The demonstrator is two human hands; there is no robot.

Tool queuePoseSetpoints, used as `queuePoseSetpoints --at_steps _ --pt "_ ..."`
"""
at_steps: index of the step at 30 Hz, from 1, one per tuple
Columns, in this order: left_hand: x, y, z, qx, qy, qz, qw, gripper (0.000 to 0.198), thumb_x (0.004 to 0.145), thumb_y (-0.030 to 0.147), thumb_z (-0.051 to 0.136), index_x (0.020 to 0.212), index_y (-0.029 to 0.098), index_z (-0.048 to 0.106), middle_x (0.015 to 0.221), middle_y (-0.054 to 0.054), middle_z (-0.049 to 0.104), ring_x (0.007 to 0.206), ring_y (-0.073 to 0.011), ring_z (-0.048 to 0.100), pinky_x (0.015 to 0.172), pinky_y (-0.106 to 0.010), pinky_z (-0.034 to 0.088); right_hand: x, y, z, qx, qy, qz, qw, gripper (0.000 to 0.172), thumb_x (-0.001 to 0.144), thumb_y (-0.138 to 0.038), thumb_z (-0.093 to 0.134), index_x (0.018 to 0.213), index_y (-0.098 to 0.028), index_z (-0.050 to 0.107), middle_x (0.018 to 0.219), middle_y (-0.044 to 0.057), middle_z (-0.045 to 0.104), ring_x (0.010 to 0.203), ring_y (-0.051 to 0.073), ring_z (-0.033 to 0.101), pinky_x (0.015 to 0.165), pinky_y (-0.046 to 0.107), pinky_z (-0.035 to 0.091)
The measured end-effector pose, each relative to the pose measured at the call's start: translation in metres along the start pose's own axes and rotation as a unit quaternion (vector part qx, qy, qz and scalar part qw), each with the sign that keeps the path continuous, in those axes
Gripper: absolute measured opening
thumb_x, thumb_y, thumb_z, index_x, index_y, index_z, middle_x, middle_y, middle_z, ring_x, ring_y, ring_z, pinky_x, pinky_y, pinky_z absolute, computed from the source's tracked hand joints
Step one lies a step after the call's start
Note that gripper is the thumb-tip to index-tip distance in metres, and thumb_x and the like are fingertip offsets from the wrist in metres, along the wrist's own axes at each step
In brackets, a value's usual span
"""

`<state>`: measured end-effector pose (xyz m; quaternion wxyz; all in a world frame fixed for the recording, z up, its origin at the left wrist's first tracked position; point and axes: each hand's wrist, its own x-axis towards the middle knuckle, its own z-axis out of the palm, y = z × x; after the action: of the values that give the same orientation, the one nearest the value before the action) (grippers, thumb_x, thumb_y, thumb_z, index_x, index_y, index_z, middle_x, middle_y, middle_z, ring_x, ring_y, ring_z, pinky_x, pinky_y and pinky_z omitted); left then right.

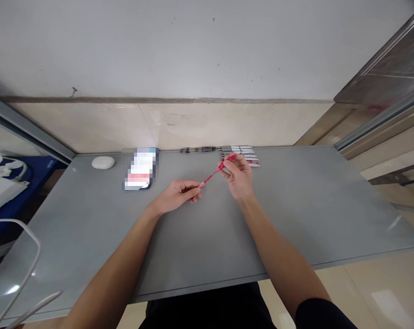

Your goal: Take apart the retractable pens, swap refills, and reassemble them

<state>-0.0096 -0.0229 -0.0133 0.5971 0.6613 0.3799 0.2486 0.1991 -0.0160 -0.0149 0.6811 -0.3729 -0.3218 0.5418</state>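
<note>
My left hand (pixel 181 194) pinches the lower-left end of a thin red pen refill (pixel 208 180) between thumb and fingers. The refill slants up to the right and meets a red pen barrel (pixel 227 162), which my right hand (pixel 240 176) holds in its fingertips. Whether the refill's upper end sits inside the barrel I cannot tell. Just behind my right hand, several white-and-grey pens (pixel 243 150) lie side by side near the table's back edge, partly hidden by the hand. Left of them lie dark, partly clear pens (pixel 198 150) along the same edge.
A phone (pixel 141 170) with a blurred screen and a white rounded case (pixel 103 162) lie on the grey table (pixel 200 246) at the back left. A white cable (pixel 37 256) loops over the left side. Behind the table stands a wall (pixel 207 123).
</note>
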Motion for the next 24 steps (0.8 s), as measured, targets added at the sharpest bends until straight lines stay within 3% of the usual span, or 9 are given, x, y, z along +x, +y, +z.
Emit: queuePoseSetpoints --at_steps 5,24 --pt "0.0002 0.0007 -0.0002 0.028 0.005 0.006 1.000 0.029 0.085 0.044 0.058 0.097 0.020 0.071 0.083 -0.005 0.067 0.067 -0.0142 0.057 0.067 -0.029 0.050 -0.0021 0.0008 0.0014 -0.009 -0.022 0.017 1.000 0.022 0.067 -0.028 0.076 0.084 -0.026 0.062 0.089 -0.004 0.062 0.079 0.013 0.066 0.077 0.032 0.057" --pt "0.0050 0.0011 0.0029 0.028 0.002 0.003 1.000 0.034 0.085 0.046 0.057 0.102 0.018 0.069 0.085 -0.005 0.067 0.069 -0.0132 0.058 0.067 -0.028 0.049 -0.0014 0.0020 -0.0016 0.003 -0.030 0.047 0.998 0.025 0.068 -0.029 0.075 0.090 -0.027 0.064 0.091 -0.004 0.067 0.083 0.014 0.068 0.079 0.031 0.057"
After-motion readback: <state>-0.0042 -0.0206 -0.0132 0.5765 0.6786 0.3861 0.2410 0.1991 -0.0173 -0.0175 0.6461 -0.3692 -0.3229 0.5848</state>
